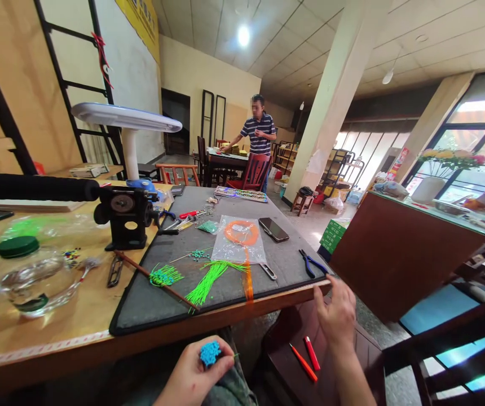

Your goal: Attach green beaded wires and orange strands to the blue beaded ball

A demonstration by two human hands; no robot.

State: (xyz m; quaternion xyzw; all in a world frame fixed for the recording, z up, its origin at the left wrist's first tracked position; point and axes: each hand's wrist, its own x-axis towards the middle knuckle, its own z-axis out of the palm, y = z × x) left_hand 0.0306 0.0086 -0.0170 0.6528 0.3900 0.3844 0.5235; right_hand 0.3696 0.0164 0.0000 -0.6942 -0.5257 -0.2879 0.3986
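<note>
My left hand (pixel 198 369) is closed around a small bunch of blue bead-like pieces (pixel 210 353), with a thin green strand poking out past the thumb. My right hand (pixel 339 313) is at the table's front right edge, fingers apart and nothing visible in them. Just beyond its fingertips lie blue-handled pliers (pixel 311 264) on the grey mat (pixel 158 316). Bright green strands (pixel 208 285) are spread on the mat, and a second green bundle with blue tips (pixel 165 275) rests by a brown stick (pixel 158 277). A plastic bag with an orange coil (pixel 239 237) lies behind them.
A phone (pixel 273 229) and a metal tool (pixel 268 272) lie on the mat. At left stand a black clamp-like device (pixel 124 217), a lamp (pixel 126 117) and a green-lidded jar (pixel 31 282). Red and orange pens (pixel 304 362) lie on a chair. A person (pixel 259 127) stands at a far table.
</note>
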